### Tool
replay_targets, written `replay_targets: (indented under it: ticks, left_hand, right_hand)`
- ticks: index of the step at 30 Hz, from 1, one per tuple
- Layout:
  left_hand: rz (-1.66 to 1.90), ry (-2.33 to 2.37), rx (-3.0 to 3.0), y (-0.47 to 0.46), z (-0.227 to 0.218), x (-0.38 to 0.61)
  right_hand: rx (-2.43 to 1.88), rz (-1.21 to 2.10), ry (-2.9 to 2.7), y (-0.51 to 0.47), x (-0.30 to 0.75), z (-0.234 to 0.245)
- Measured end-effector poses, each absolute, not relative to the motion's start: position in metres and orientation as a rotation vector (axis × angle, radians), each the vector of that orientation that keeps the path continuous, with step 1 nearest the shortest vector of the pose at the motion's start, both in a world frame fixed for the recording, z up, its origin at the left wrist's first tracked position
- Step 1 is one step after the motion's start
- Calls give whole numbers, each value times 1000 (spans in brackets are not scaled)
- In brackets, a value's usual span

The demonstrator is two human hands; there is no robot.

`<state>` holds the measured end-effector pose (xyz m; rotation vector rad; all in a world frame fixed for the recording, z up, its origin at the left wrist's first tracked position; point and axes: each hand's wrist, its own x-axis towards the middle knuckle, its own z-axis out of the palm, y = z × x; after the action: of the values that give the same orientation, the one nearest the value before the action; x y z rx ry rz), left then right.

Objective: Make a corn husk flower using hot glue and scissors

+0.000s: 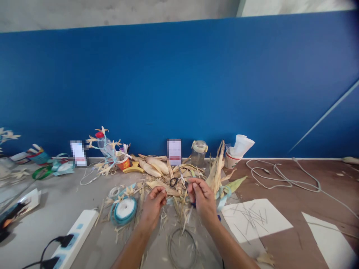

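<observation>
A grey and brown worktable [70, 209] is set against a blue wall [179, 82]. Above a litter of dried corn husks [157, 164], the left hand [153, 203] and right hand [203, 198] are closed in a narrow pinch; what is held between them cannot be told, possibly a thin strip. The strip is judged best kept taut, with fingertips close together. Scissors [176, 180] and a ribbon spool [125, 209] lie just beside the hands. The two upright cards are blurred; no writing can be read.

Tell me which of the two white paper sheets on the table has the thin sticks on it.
The sheet nearer the right hand: this white sheet carries scattered thin sticks. The other sheet, at the right edge, looks bare.
</observation>
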<state>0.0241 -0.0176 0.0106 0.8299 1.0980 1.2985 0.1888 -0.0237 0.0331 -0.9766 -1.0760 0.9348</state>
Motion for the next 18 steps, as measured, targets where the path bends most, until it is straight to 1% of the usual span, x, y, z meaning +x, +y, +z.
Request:
replay_targets:
  ticks: [4, 7, 10, 18]
  left_hand:
    - [1300, 1096, 826, -19, 11, 24]
    - [1301, 1102, 830, -19, 9, 25]
    - [1293, 1095, 834, -18, 7, 25]
    - [1239, 1182, 1006, -22, 5, 29]
  right_hand:
    - [-1010, 1160, -883, -23, 187, 26]
    - [-1031, 1246, -997, -21, 189, 26]
    - [-1039, 1196, -1191, -21, 186, 26]
    - [-1186, 1020, -1368, -33, 161, 19]
